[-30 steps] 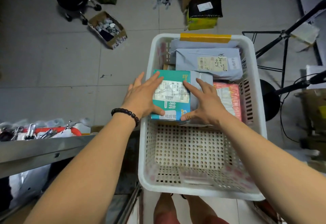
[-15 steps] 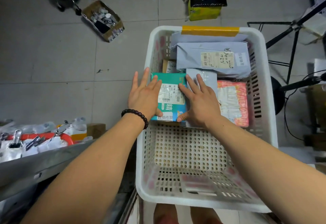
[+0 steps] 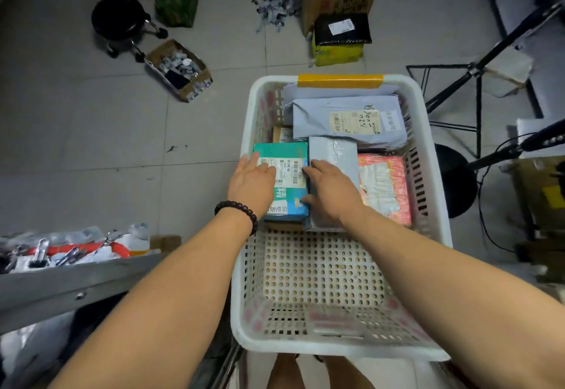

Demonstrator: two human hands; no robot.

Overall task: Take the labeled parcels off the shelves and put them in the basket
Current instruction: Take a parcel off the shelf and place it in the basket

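A white perforated basket (image 3: 434, 205) stands on the floor in front of me. In its left middle lies a teal labeled box (image 3: 290, 180). My left hand (image 3: 252, 185) rests flat on the box's left side, fingers straight. My right hand (image 3: 331, 192) lies on its right edge and on the grey wrapped parcel (image 3: 336, 151) beside it, thumb against the box. A red-pink parcel (image 3: 385, 188) lies to the right. A large grey mailer with a label (image 3: 348, 122) fills the far end. The near half of the basket floor is bare.
A metal shelf edge (image 3: 76, 284) with white bags and clips runs at lower left. On the tiled floor are a black stool (image 3: 117, 20), an open carton of scraps (image 3: 179, 69), a black parcel on a yellow box (image 3: 341, 29), and tripod legs (image 3: 477, 82) at right.
The teal box has settled lower into the basket beside the grey parcel. Both hands have stayed on it, and their fingers have drawn back towards me over its label.
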